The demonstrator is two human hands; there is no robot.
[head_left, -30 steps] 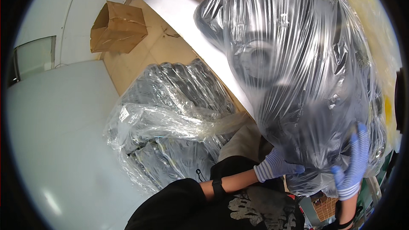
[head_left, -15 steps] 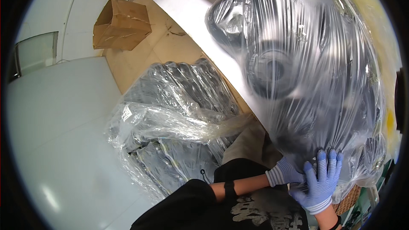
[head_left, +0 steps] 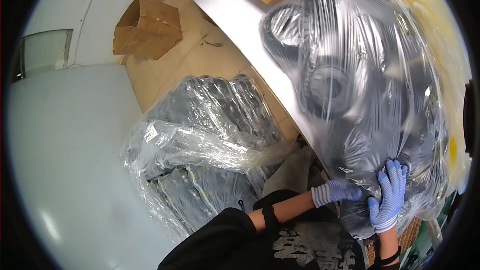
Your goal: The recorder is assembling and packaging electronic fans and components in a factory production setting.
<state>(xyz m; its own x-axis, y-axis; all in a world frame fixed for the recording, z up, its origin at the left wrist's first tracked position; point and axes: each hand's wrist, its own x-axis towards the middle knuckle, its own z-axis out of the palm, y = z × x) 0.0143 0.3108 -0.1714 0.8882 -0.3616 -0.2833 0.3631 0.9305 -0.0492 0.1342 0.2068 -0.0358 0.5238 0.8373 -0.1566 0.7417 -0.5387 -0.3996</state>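
A large clear plastic bag lies over several dark rounded objects on a white-topped table at the right. Under the film, one round dark piece with a ring-like face shows through. My right hand, in a blue-and-white striped glove, rests flat on the near part of the plastic with its fingers stretched out. My left hand, gloved the same way, is beside it at the plastic's near edge. Its fingers are blurred, so whether it grips the film is unclear.
On the floor to the left sits a second plastic-wrapped stack of dark items. An open cardboard box stands farther back by the wall. The table's white edge curves between stack and bag. Yellowish plastic film lines the far right.
My right hand has slid a little up and right over the plastic. My left hand has moved slightly up, away from the right wrist. The film near the hands has shifted and looks tighter.
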